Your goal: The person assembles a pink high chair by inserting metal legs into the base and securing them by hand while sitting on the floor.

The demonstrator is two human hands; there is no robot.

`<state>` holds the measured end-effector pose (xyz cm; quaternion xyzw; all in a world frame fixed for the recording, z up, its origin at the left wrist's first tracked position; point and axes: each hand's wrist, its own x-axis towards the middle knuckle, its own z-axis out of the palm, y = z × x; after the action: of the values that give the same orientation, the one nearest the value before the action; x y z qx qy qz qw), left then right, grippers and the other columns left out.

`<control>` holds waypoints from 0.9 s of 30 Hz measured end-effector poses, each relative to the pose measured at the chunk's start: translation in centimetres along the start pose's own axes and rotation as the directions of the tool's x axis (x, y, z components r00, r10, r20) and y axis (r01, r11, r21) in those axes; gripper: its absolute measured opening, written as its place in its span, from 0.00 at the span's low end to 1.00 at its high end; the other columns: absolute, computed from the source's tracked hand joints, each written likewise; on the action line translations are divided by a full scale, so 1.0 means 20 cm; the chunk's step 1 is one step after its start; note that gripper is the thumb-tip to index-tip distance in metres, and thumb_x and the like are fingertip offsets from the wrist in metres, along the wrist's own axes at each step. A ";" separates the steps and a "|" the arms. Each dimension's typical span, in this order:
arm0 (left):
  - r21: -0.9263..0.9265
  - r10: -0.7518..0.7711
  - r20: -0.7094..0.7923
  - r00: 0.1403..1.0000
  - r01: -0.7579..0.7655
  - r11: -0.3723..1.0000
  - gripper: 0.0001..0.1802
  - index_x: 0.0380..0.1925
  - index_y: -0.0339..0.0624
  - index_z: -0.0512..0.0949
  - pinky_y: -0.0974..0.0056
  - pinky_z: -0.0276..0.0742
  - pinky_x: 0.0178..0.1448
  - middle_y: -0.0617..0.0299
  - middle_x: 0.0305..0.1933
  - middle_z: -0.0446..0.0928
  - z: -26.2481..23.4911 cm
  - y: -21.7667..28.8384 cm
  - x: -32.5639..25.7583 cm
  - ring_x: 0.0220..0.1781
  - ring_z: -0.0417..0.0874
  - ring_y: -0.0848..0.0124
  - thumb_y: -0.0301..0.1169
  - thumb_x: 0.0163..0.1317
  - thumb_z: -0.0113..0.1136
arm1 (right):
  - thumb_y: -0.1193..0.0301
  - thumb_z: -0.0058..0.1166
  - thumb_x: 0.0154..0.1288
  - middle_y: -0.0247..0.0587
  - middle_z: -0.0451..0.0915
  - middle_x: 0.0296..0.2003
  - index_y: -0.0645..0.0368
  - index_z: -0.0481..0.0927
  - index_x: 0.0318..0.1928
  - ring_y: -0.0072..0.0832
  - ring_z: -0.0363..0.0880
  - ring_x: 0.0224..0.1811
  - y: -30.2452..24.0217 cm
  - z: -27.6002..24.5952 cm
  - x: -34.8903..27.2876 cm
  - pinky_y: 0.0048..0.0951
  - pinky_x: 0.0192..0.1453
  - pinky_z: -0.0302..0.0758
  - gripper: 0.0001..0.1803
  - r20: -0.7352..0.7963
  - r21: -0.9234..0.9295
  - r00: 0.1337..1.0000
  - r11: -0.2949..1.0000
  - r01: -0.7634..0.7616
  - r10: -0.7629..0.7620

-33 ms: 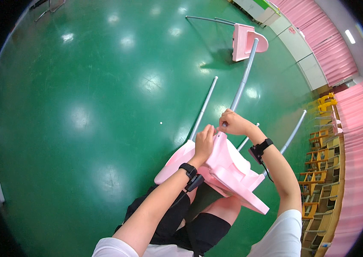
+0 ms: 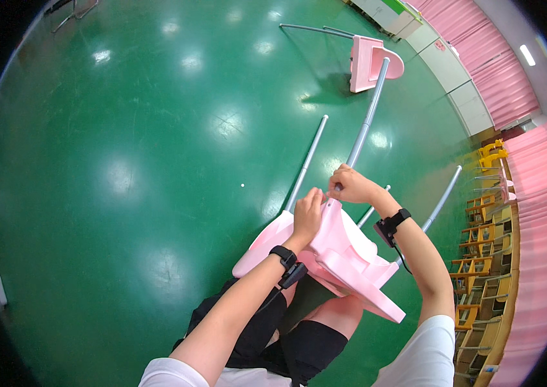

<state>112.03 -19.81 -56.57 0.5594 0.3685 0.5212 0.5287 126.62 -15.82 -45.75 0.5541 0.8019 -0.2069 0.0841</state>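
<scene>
An upturned pink plastic seat-like piece (image 2: pixel 351 258) rests at my knees, with several grey tube legs sticking out from it. The longest-looking grey leg (image 2: pixel 367 122) rises from its far corner, where both hands meet. My right hand (image 2: pixel 352 185) is closed in a pinch beside that leg's base. My left hand (image 2: pixel 308 216) lies against the corner's left side, its fingers bent and pressed together. Whatever sits between the fingertips of either hand is hidden or too small to name. A small dark hole shows in the pink plastic just below the fingertips.
On the green floor (image 2: pixel 157 129) a similar pink piece (image 2: pixel 367 64) with grey legs lies on its side farther off. A small white dot (image 2: pixel 242 185) is left of my hands. Wooden chairs (image 2: pixel 476 267) line the right side, by pink curtains (image 2: pixel 538 258).
</scene>
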 end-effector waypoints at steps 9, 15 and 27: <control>-0.037 -0.092 -0.021 0.996 0.091 0.995 0.20 0.26 0.32 0.73 0.56 0.70 0.32 0.45 0.24 0.75 0.00 0.02 -0.02 0.27 0.78 0.52 0.36 0.68 0.37 | 0.67 0.56 0.55 0.48 0.79 0.39 0.59 0.82 0.38 0.42 0.73 0.47 -0.03 0.01 0.00 0.39 0.53 0.70 0.12 -0.062 0.298 0.970 0.932 -0.205 0.234; -0.008 -0.056 -0.039 0.998 0.055 0.998 0.20 0.26 0.32 0.73 0.57 0.69 0.32 0.46 0.22 0.74 0.00 0.03 0.00 0.26 0.78 0.55 0.36 0.68 0.38 | 0.67 0.58 0.58 0.55 0.72 0.50 0.66 0.62 0.59 0.51 0.70 0.54 0.01 0.01 0.03 0.42 0.58 0.68 0.31 -0.917 -0.004 0.364 0.911 -0.412 0.161; 0.056 0.040 -0.024 0.999 -0.039 0.998 0.20 0.25 0.31 0.72 0.59 0.70 0.34 0.46 0.23 0.74 0.01 0.02 0.00 0.26 0.77 0.58 0.36 0.67 0.39 | 0.68 0.45 0.70 0.42 0.69 0.26 0.61 0.59 0.43 0.37 0.77 0.31 0.17 0.08 0.10 0.47 0.43 0.82 0.12 0.046 0.985 0.732 -0.152 0.079 0.680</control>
<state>112.22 -19.91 -56.08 0.5743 0.3783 0.5282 0.4980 128.92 -13.75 -48.85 0.6470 0.2113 -0.5288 -0.5071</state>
